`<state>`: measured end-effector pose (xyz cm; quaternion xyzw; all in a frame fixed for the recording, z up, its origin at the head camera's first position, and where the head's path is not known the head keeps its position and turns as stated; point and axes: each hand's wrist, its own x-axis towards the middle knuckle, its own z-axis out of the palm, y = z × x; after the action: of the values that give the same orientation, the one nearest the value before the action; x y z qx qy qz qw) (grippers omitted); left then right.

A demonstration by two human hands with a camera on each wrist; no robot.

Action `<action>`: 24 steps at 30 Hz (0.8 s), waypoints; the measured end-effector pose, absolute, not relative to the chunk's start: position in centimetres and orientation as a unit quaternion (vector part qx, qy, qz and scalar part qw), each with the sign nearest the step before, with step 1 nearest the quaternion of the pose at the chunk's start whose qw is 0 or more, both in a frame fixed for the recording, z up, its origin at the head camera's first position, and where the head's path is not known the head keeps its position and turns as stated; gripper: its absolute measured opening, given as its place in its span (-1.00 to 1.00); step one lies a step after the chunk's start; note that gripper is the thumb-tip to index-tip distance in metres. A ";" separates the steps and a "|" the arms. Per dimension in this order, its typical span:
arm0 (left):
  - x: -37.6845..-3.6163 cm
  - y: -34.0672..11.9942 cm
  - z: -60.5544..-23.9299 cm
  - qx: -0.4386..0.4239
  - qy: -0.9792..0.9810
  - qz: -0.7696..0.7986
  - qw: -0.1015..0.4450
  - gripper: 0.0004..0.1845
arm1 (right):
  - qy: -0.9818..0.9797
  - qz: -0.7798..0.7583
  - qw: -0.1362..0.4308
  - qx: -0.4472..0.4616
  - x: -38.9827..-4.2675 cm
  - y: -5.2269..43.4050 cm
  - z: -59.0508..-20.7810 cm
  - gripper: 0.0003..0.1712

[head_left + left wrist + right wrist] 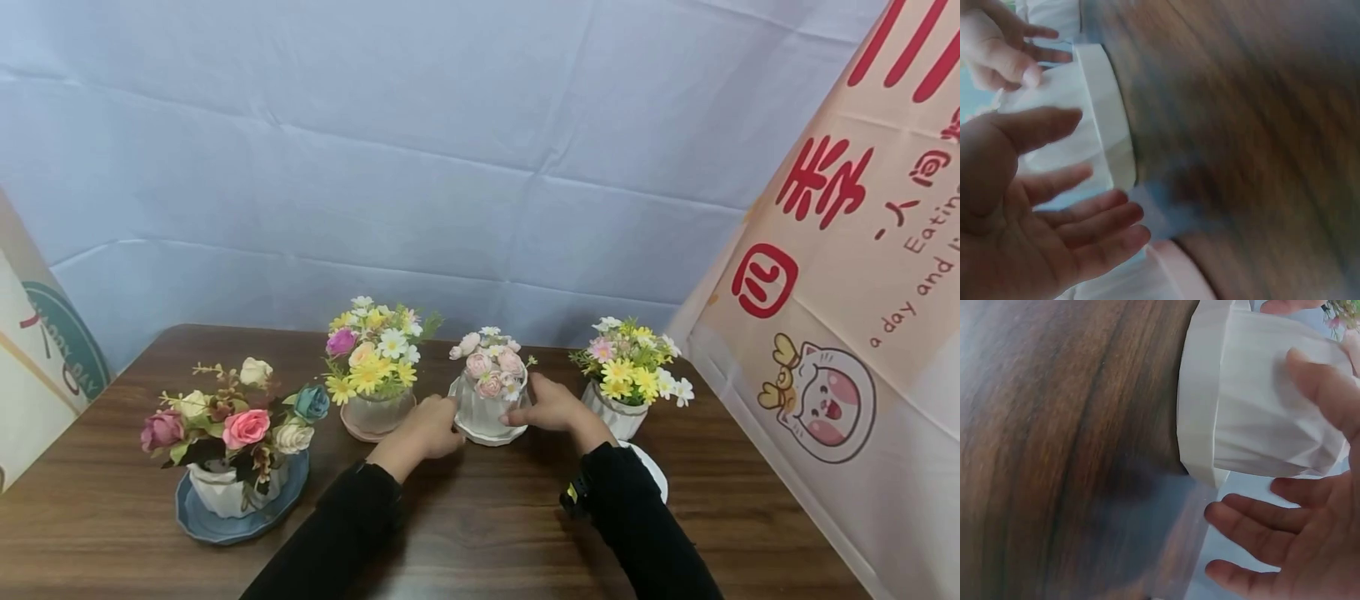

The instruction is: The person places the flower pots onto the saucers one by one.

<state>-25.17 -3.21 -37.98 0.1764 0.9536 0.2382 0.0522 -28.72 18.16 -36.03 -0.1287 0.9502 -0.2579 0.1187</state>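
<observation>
A white faceted pot (486, 410) with pink flowers stands on a white saucer (483, 437) in the middle of the wooden table (480, 533). My left hand (438, 423) is at its left side and my right hand (528, 410) at its right. The left wrist view shows the left hand (1085, 181) with palm open and fingers straight, the thumb close to the pot (1063, 131). In the right wrist view the right hand (1272, 481) is spread, its thumb lying on the pot wall (1266, 406) and its fingers off the saucer rim (1200, 400).
A pink-saucered pot of yellow and white daisies (375, 367) stands just left. Another daisy pot (628, 375) is at the right. A rose pot on a blue saucer (232, 450) sits at the front left. A spare white saucer (651, 467) lies by my right sleeve. Banners flank the table.
</observation>
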 end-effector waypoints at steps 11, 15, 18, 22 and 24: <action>-23.4 -4.4 -37.3 0.246 0.953 0.166 0.058 -0.49 | 0.973 -0.139 0.135 -0.128 -27.1 18.5 -35.5 -0.07; -22.9 -4.6 -37.2 0.247 0.955 0.153 0.057 -0.50 | 0.973 -0.129 0.144 -0.124 -26.8 18.7 -35.6 -0.12; -22.8 -4.6 -37.1 0.244 0.956 0.153 0.057 -0.51 | 0.973 -0.133 0.139 -0.127 -26.8 18.7 -35.6 -0.14; -22.6 -4.5 -37.1 0.246 0.956 0.152 0.050 -0.52 | 0.973 -0.134 0.133 -0.130 -26.7 18.6 -35.6 -0.18; -22.6 -4.4 -37.0 0.249 0.955 0.153 0.047 -0.53 | 0.973 -0.135 0.131 -0.132 -26.6 18.7 -35.6 -0.19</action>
<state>-22.56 -4.40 -37.01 0.2487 0.9553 0.1529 0.0474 -26.63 18.66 -35.63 -0.1322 0.9731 -0.1354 0.1312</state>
